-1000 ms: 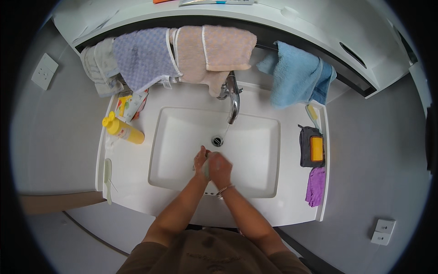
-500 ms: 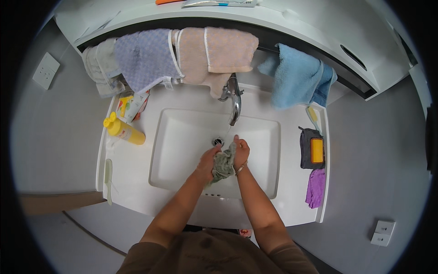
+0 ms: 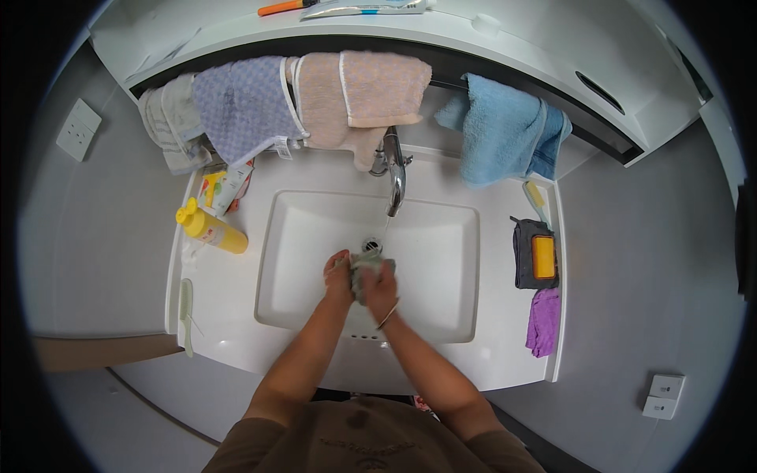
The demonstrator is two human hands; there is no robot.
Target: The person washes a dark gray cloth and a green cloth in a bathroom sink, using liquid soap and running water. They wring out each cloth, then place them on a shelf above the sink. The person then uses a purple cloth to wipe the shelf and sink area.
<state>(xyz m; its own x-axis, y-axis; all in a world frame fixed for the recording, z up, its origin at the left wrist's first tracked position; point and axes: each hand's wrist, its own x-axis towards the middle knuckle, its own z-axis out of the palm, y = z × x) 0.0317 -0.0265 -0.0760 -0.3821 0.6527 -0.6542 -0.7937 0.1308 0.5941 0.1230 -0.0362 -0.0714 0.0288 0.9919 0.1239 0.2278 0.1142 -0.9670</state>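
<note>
Over the white sink point(image 3: 441, 268), a wet grey-green cloth point(image 3: 363, 266) is bunched up between my two hands. My left hand point(image 3: 338, 276) is closed on the cloth's left side, fingers curled. From the right, my right hand point(image 3: 379, 288) presses and grips the same cloth, its fingers partly smeared by motion. The cloth's shape is crumpled, so its exact kind does not show. A thin stream of water falls from the chrome faucet point(image 3: 396, 177) just beyond the hands, near the drain point(image 3: 372, 245).
A yellow bottle point(image 3: 211, 226) and a pale comb point(image 3: 186, 311) lie on the left counter. Along the right edge are a brush point(image 3: 536, 201), a yellow sponge point(image 3: 543, 257) on a dark cloth and a purple cloth point(image 3: 542, 322). Towels point(image 3: 244, 102) hang behind the faucet.
Both hands have shifted left with the cloth. The right hand has turned and come over the cloth, which is now bunched smaller. The head view has shifted slightly.
</note>
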